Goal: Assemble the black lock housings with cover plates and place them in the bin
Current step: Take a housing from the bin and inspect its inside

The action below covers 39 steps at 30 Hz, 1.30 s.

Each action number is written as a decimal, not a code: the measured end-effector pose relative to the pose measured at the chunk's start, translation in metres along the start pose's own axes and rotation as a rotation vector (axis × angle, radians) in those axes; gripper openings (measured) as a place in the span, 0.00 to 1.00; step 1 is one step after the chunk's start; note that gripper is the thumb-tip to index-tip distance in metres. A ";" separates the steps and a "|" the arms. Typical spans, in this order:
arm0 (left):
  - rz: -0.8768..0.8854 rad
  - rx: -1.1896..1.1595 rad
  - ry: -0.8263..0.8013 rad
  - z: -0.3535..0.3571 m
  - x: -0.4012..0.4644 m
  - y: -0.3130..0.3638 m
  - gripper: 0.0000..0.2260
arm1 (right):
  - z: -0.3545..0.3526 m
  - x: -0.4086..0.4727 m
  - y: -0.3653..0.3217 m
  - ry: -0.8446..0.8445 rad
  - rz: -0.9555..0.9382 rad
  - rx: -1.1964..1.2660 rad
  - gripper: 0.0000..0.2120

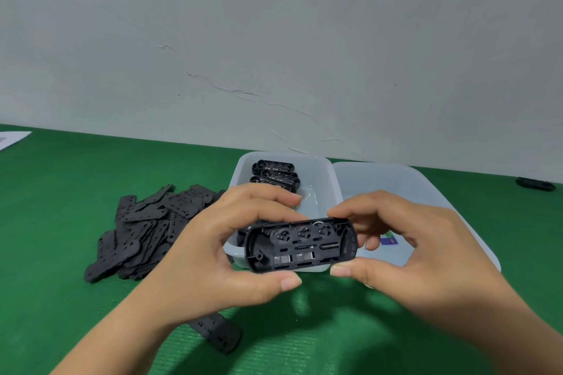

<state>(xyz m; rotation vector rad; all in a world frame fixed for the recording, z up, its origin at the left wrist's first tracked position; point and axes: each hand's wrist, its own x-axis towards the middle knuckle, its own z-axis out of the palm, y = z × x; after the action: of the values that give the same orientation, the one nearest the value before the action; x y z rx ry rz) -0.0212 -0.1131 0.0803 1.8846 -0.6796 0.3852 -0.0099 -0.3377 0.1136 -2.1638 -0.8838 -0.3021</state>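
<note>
On the green ribbed mat (61, 222) we see two translucent grey plastic bins (323, 179), with the heap of flat black cover plates (143, 228) to their left. Our left hand (219, 253) and right hand (405, 256) both pinch one open black lock housing (300, 245) just in front of the bins. We judge it still needs a plate fetched and aligned. The lone plate (217, 335) under our left wrist is partly hidden

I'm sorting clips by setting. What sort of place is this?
Probably a small manual assembly bench. A green mat against a cracked plain wall holds a loose pile of black cover plates and two pale bins, one stocked with lock housings. Both hands hold an open housing.
</note>
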 end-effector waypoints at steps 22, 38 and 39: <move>0.056 -0.013 -0.051 0.000 0.001 -0.004 0.39 | 0.002 0.001 -0.001 -0.002 -0.035 0.008 0.19; 0.041 -0.030 -0.045 0.002 -0.001 -0.011 0.39 | 0.005 0.002 0.000 0.014 -0.032 -0.015 0.25; 0.040 -0.030 -0.039 0.002 -0.001 -0.011 0.39 | 0.005 0.001 0.000 0.012 -0.028 -0.014 0.25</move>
<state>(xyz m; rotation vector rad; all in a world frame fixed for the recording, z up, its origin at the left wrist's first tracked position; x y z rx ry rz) -0.0151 -0.1116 0.0711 1.8562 -0.7470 0.3624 -0.0089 -0.3337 0.1109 -2.1615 -0.9084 -0.3360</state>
